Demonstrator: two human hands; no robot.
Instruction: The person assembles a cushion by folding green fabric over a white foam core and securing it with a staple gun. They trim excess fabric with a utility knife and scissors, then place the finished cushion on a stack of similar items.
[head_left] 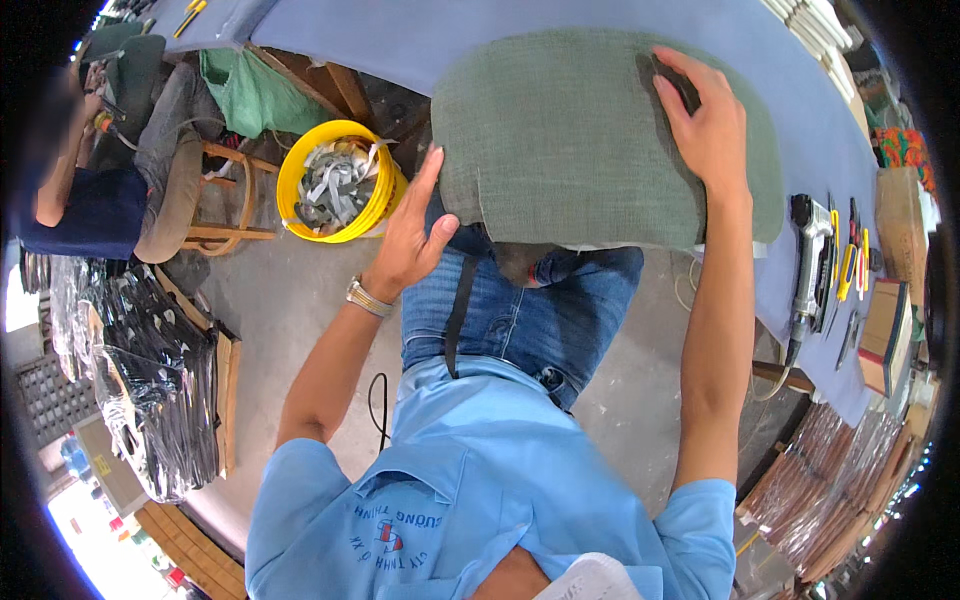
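Observation:
A green-grey fabric-covered cushion or padded panel (580, 140) with rounded corners lies at the near edge of the blue-covered table, its near side jutting over my lap. My left hand (412, 232) is at the panel's left edge, fingers stretched and thumb apart; the fingertips seem to touch the fabric. On the panel's upper right rests my right hand (712, 130), open, thumb and fingers spread and slightly bent over the cloth. A short seam or fold runs in from the near left edge. A strip of white material shows beneath the near edge.
Right of the panel, a staple gun (808, 265) with a hose lies on the table (350, 38) beside yellow-handled tools (848, 270). A yellow bucket (290, 190) of fabric scraps stands left. Another person (90, 205) sits far left, near a wooden stool (235, 235) and plastic-wrapped stacks (150, 370).

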